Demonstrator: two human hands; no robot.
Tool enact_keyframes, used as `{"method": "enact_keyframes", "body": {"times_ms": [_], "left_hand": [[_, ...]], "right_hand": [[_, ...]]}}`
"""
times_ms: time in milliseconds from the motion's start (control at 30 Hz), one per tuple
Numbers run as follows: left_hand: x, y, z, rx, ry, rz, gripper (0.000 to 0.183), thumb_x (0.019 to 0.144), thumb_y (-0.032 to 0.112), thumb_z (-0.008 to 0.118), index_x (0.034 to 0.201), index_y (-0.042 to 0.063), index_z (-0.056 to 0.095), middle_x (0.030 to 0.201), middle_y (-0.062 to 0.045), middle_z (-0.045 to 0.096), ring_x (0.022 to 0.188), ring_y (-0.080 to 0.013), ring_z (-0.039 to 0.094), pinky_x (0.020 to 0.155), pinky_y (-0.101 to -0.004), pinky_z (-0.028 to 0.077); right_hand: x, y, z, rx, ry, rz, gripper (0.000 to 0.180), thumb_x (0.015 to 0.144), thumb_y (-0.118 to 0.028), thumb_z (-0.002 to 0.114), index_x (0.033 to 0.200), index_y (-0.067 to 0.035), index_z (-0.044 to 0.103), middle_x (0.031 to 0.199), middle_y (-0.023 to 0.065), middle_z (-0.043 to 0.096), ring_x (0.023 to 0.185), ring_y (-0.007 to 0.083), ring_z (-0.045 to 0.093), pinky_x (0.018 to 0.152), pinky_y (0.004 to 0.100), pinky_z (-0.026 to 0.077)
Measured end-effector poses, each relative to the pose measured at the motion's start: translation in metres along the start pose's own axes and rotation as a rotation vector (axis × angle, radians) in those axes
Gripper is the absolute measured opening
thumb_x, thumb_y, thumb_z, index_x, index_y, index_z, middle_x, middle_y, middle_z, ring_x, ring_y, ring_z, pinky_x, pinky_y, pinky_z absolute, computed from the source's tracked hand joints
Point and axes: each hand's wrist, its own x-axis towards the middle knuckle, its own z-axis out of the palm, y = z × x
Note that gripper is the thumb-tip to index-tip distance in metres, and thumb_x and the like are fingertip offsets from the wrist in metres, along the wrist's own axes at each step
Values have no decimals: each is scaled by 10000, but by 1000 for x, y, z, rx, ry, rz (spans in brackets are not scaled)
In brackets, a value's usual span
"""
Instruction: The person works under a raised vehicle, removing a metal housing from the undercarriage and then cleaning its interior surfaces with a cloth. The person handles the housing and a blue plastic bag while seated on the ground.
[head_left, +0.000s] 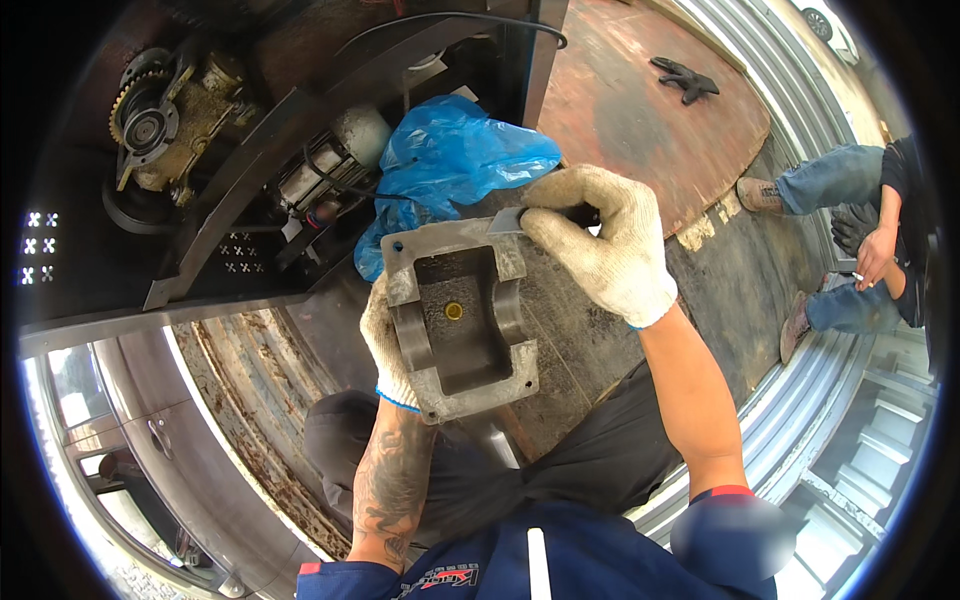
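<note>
A cast metal housing half (410, 319), a hollow square casting with a flat flange and half-round bearing seats, lies across my left hand (379, 345). Its cavity faces up, and a brass-coloured plug or fitting (454, 310) shows at the bottom. My left hand, in a white knit glove, grips the casting from its left side and underneath; most of the fingers are hidden. Pinched in my gloved right hand (611, 244) is a flat grey scraper blade (508, 220), its handle mostly covered by the fingers. The blade's edge rests against the upper right corner of the flange.
Before me stands a black metal frame (247, 161) with an oily gear mechanism (161, 127) and an electric motor (330, 161). A blue plastic bag (457, 150) hangs by it. A black glove (685, 79) lies on a worn board (637, 127). At right sits another person (844, 180) holding a cigarette.
</note>
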Motion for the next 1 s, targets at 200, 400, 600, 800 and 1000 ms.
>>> {"method": "enact_keyframes", "body": {"times_ms": [200,400,600,800,1000], "left_hand": [[-2,-2,7,37,60,21,430,1079,340,426,1312,11,576,1181,-167,694,978,-281,728,796,-428,652],[-3,-2,9,-39,11,13,434,1075,344,430,1312,11,574,1190,-171,693,973,-283,730,804,-436,651],[-1,0,7,43,6,13,424,1084,332,425,1338,19,557,1211,-163,678,1016,-267,718,822,-421,648],[-3,4,34,280,185,-98,567,983,531,570,1293,58,617,1133,-119,691,982,-254,688,859,-444,583],[-1,4,45,-10,-30,-306,561,1012,517,533,1328,59,609,1174,-137,700,946,-261,714,782,-457,611]], "right_hand": [[-1,3,-2,-57,-14,-6,128,822,-38,783,945,-6,768,863,74,747,748,128,682,711,296,555],[0,6,1,-76,-51,89,131,807,-30,791,935,-11,768,867,80,751,763,141,699,711,294,559],[2,10,2,-101,2,-88,123,803,-30,794,921,-13,767,856,77,740,743,141,681,693,300,546],[1,13,1,-120,35,-64,102,786,-57,802,862,-6,758,818,110,741,748,196,721,709,327,565],[1,10,8,-110,82,-23,71,741,42,720,807,17,715,764,92,692,674,177,655,642,304,504]]}}
